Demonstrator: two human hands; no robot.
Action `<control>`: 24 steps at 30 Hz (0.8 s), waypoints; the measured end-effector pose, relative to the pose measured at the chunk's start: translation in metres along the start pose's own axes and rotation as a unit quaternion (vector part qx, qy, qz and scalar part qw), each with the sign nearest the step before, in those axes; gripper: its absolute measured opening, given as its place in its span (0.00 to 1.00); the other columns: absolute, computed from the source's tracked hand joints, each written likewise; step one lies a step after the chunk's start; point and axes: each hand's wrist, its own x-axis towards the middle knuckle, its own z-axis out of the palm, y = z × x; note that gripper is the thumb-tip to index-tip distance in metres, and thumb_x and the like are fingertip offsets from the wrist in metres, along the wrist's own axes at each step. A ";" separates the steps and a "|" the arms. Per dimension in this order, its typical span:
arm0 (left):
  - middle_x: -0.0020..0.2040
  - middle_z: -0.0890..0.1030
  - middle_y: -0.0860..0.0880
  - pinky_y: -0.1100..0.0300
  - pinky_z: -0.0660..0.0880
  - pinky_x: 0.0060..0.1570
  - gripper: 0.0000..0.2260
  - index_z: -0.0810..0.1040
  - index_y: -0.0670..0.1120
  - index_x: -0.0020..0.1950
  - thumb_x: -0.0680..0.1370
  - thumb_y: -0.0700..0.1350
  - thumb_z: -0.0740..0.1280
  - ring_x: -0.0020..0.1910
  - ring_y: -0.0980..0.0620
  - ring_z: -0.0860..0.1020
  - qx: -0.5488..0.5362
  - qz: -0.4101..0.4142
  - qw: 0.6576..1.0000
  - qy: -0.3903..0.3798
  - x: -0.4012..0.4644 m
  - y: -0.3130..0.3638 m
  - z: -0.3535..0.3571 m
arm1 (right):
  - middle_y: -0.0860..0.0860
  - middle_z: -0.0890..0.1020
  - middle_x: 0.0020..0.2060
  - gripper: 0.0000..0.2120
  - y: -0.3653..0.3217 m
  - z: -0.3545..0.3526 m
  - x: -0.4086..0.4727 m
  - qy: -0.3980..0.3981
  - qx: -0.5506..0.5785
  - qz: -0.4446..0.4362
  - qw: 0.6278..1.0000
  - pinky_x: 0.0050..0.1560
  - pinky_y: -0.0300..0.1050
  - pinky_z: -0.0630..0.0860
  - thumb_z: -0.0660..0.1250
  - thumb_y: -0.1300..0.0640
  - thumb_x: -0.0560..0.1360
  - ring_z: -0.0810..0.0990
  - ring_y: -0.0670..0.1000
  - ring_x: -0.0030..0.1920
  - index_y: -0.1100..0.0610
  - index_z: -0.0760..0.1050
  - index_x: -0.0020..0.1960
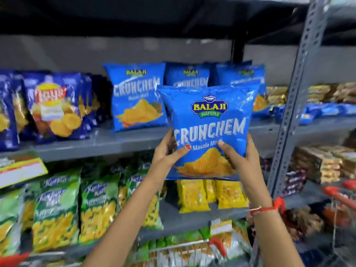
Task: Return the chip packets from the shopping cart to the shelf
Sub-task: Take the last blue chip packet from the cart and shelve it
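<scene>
Both hands — left (165, 151), right (238, 157) — clasp glossy crinkled blue packet (209, 120) (puffy, pillow-shaped) before grey shelf (115, 143).

Glossy crinkled plastic chip packet (209, 120), matt grey perforated metal shelf (115, 143), red thread wristband (269, 208)

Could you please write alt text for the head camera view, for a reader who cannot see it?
Both hands, left and right, hold a blue Balaji Crunchem packet upright before a grey shelf where matching Crunchem packets stand beside Lay's packets.

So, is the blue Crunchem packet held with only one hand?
No, both the left hand and the right hand grip the Crunchem packet at its lower part.
</scene>
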 end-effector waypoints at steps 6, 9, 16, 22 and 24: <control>0.64 0.77 0.43 0.50 0.71 0.68 0.26 0.66 0.48 0.71 0.74 0.40 0.68 0.66 0.48 0.74 -0.009 0.007 0.998 0.058 0.083 0.017 0.004 | 0.55 0.80 0.62 0.29 -0.016 0.013 0.082 0.021 -0.012 -0.039 0.999 0.64 0.59 0.75 0.74 0.54 0.69 0.79 0.54 0.62 0.55 0.69 0.67; 0.58 0.80 0.48 0.54 0.74 0.64 0.24 0.69 0.48 0.70 0.74 0.42 0.69 0.61 0.51 0.77 -0.004 0.015 0.997 0.073 0.124 0.021 0.002 | 0.53 0.82 0.59 0.29 -0.015 0.023 0.123 0.034 -0.013 -0.054 0.998 0.59 0.56 0.79 0.75 0.55 0.68 0.81 0.55 0.58 0.57 0.70 0.66; 0.48 0.81 0.55 0.71 0.77 0.35 0.20 0.71 0.49 0.67 0.75 0.43 0.68 0.42 0.61 0.82 -0.008 0.001 0.992 0.124 0.188 0.007 -0.009 | 0.37 0.78 0.51 0.34 0.005 0.047 0.195 0.016 -0.025 -0.042 0.999 0.51 0.36 0.79 0.75 0.53 0.68 0.81 0.36 0.49 0.52 0.65 0.70; 0.58 0.77 0.49 0.73 0.76 0.35 0.23 0.67 0.47 0.70 0.76 0.43 0.67 0.50 0.58 0.77 0.029 -0.004 0.989 0.143 0.211 -0.013 -0.008 | 0.46 0.82 0.56 0.20 0.045 0.051 0.227 0.015 -0.020 -0.019 1.000 0.63 0.56 0.75 0.74 0.51 0.68 0.81 0.50 0.56 0.46 0.73 0.58; 0.62 0.74 0.49 0.72 0.73 0.38 0.24 0.66 0.47 0.71 0.76 0.44 0.67 0.57 0.56 0.73 0.058 -0.012 0.986 0.158 0.212 -0.019 -0.004 | 0.51 0.76 0.66 0.24 0.056 0.049 0.229 0.012 -0.017 -0.001 1.000 0.65 0.53 0.73 0.74 0.49 0.68 0.78 0.48 0.59 0.43 0.72 0.61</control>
